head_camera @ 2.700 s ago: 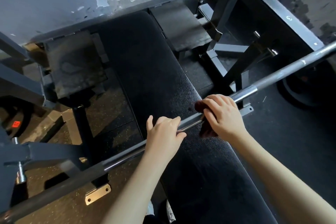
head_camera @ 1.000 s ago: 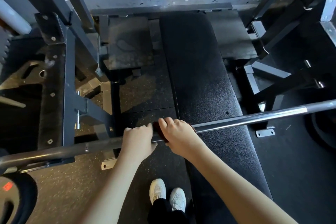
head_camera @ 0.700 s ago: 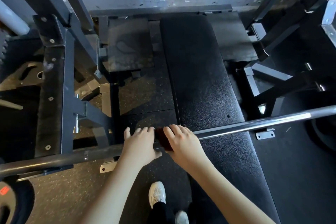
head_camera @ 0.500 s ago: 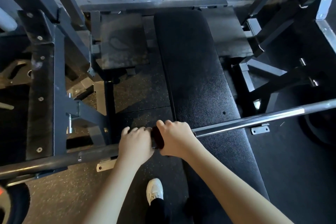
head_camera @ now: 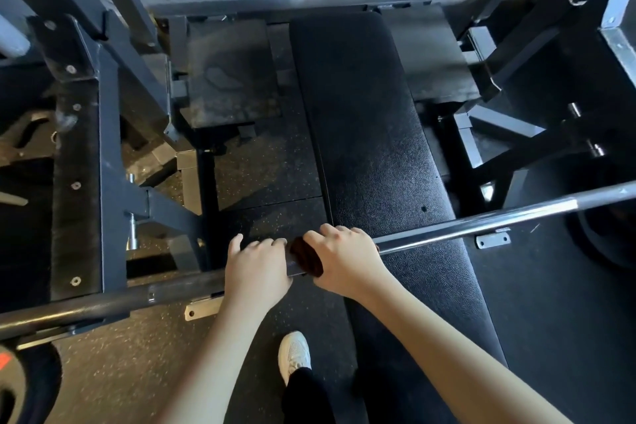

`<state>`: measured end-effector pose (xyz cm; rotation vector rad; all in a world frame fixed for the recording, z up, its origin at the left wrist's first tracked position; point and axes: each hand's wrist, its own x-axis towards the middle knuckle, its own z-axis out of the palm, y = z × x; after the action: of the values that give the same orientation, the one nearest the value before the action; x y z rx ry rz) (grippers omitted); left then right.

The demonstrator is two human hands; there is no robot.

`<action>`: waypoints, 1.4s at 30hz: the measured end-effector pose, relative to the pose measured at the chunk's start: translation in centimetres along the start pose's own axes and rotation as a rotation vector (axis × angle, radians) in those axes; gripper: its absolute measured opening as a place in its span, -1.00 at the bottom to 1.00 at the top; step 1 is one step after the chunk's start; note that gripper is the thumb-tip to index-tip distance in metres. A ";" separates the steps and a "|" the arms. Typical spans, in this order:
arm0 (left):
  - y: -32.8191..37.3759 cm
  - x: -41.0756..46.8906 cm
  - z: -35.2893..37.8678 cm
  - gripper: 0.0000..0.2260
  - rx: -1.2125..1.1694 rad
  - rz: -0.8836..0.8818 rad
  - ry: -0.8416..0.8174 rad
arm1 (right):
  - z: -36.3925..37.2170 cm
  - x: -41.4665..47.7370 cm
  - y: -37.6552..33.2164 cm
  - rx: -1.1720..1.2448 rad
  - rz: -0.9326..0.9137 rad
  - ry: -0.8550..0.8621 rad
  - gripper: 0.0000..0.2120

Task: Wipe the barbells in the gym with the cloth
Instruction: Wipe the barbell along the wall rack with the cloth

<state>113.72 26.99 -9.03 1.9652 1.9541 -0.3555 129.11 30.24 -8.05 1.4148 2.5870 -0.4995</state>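
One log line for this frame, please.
right hand: grips cloth on barbell | left hand: holds barbell beside cloth

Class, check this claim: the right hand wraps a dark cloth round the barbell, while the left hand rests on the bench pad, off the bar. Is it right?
Not quite. The right hand does wrap the dark cloth round the barbell, but the left hand is on the bar itself, just beside the cloth, not on the bench pad. The head view shows it.

cloth (head_camera: pixel 306 256) mostly hidden under r hand (head_camera: pixel 344 262); barbell (head_camera: pixel 481 225) ends cut off at both side edges; weight plate (head_camera: pixel 24 385) bottom-left partly in frame.
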 end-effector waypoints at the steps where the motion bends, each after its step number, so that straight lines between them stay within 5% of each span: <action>1: 0.0 0.0 0.1 -0.51 -0.002 0.002 0.009 | -0.1 -0.1 0.2 -0.005 0.001 0.002 -0.58; 8: -0.1 -0.1 0.1 -0.46 -0.007 0.006 0.026 | -0.7 -0.5 1.3 0.016 0.008 -0.013 -0.56; 17: 0.2 -0.1 -0.9 -0.17 -0.057 -0.039 -0.103 | -0.1 -1.1 4.2 0.032 -0.099 0.036 -0.58; 31: 10.8 -0.2 -1.5 -0.48 -0.160 -0.192 -0.117 | -1.6 -4.7 14.6 0.103 -0.140 0.100 -0.70; 37: 10.7 -0.1 -1.2 -0.48 -0.108 -0.193 -0.091 | -1.5 -4.3 14.0 0.048 -0.111 0.050 -0.33; 42: 11.3 -0.3 -1.6 -0.46 -0.120 -0.220 -0.078 | -1.7 -4.6 14.6 0.081 -0.153 0.033 -0.52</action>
<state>124.91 27.48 -6.69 1.6427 2.0946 -0.3557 143.87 34.51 -8.25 1.2646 2.7448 -0.6131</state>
